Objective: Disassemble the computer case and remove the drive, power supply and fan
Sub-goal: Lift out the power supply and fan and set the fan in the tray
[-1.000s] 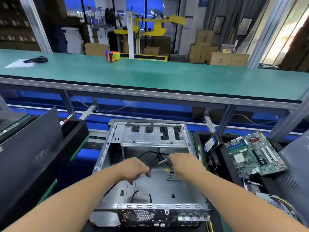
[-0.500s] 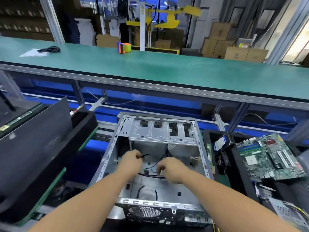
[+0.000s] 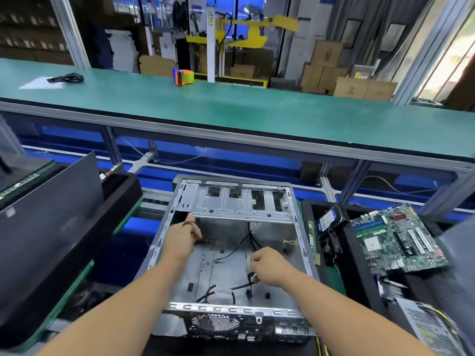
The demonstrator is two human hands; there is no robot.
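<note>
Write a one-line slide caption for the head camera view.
Both hands work inside the stripped computer case: right hand pinches a white connector, left hand reaches toward the far-left corner.

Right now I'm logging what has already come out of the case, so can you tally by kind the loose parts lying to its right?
Motherboard: 1
Drive with a blue label: 1
Green memory stick standing beside the case: 1
Perforated metal box at the lower right, likely the power supply: 1
Total: 4
</note>
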